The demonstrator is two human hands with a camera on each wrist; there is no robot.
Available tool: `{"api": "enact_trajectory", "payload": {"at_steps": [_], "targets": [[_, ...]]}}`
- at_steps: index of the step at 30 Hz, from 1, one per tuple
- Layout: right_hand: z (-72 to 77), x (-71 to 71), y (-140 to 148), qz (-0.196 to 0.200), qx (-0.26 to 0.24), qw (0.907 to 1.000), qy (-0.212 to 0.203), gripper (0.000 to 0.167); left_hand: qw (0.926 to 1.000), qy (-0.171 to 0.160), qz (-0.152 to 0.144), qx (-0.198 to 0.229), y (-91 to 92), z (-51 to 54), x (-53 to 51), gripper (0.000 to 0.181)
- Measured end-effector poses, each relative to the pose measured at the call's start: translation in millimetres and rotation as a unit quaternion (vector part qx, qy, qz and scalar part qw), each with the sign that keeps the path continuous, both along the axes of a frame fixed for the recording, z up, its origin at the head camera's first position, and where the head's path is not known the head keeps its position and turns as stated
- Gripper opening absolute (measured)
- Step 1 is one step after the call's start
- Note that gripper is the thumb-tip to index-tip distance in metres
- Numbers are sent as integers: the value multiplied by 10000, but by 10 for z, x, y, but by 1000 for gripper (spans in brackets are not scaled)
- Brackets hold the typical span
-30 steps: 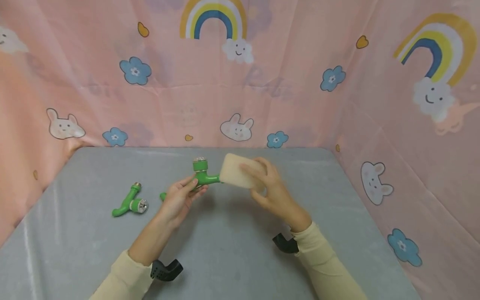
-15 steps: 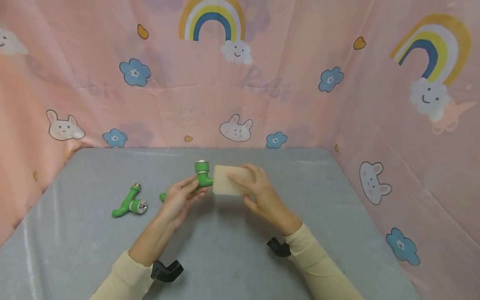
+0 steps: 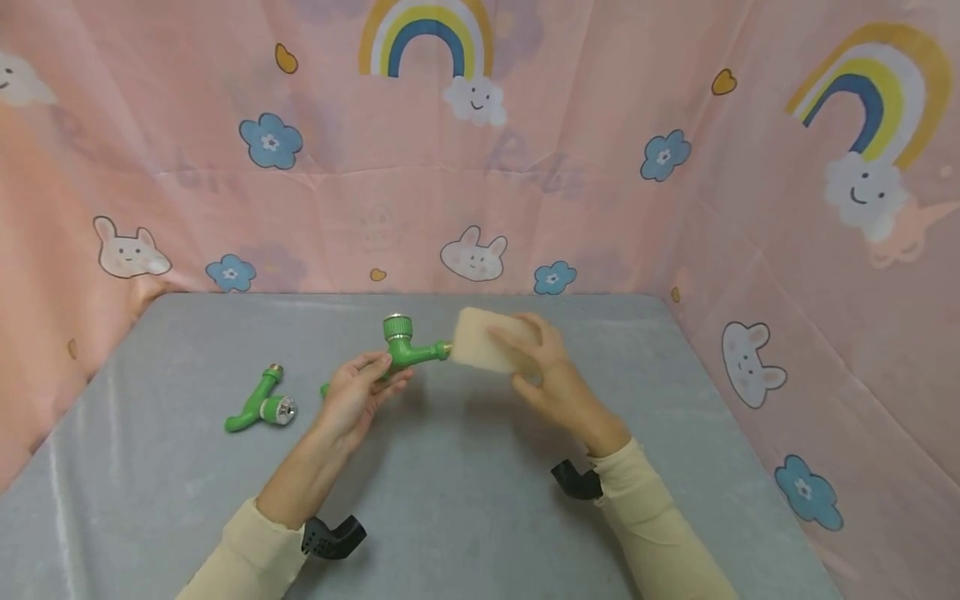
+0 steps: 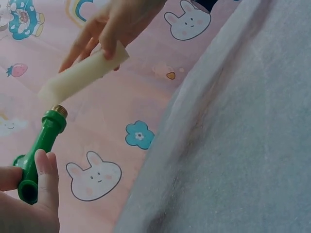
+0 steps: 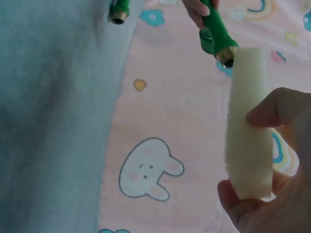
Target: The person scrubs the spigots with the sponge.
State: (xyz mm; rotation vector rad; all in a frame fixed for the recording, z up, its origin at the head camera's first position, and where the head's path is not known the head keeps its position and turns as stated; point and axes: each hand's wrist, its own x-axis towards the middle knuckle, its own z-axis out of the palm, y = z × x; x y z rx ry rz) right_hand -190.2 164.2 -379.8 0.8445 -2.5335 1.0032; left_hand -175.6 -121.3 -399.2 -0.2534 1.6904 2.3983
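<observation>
The left hand (image 3: 358,390) pinches a tap (image 3: 405,356) in its fingers; at three o'clock, the right hand (image 3: 561,379) pinches a sponge (image 3: 475,340). Another tap (image 3: 253,407) lies at eight o'clock.

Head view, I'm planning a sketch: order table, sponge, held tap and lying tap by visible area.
1. Table
2. Sponge
Held tap and lying tap: too alike to rank; the first is partly hidden.

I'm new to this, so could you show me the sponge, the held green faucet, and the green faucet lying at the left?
Cream sponge (image 3: 477,340): head view, its broad face.
Held green faucet (image 3: 406,354): head view, its body below the knob.
Lying green faucet (image 3: 254,406): head view, middle of its body.
</observation>
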Motion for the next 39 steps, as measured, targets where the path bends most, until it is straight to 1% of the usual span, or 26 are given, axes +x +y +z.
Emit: {"api": "enact_trajectory", "payload": {"at_steps": [3,4,6,9,12,16,21,26,30,33,36,39], "targets": [[38,-15,32,51,-360,9992,-164,66,9998,163,-51,47,-5,-3,-14,37],[43,-21,36,57,-423,9990,-153,64,9996,253,-71,73,-2,-6,-18,34],[43,-20,20,205,-535,9981,-232,62,9986,484,-175,114,0,-22,-23,28],[20,4,-36,466,-506,9963,-512,60,9958,810,-384,193,7,-55,-11,19],[-15,54,-94,660,-446,9924,-942,61,9928,1042,-553,205,16,-89,16,22],[-53,119,-111,641,-324,9895,-1254,61,9917,1138,-582,100,36,-117,47,29],[-64,160,-71,547,-125,9874,-1481,61,9927,1093,-510,46,60,-121,75,32],[-27,130,-32,474,-95,9838,-1725,62,9927,1148,-372,81,32,-86,76,37],[27,79,38,497,-117,9813,-1858,60,9933,1126,-273,29,-5,-39,47,36],[68,44,113,508,-163,9791,-1964,58,9932,1142,-207,1,-18,-31,15,36],[97,26,158,427,-215,9809,-1885,57,9923,1218,-212,-27,-28,-44,-8,35],[104,29,136,429,-304,9853,-1626,56,9905,1330,-352,-79,-32,-47,-10,34]]}}
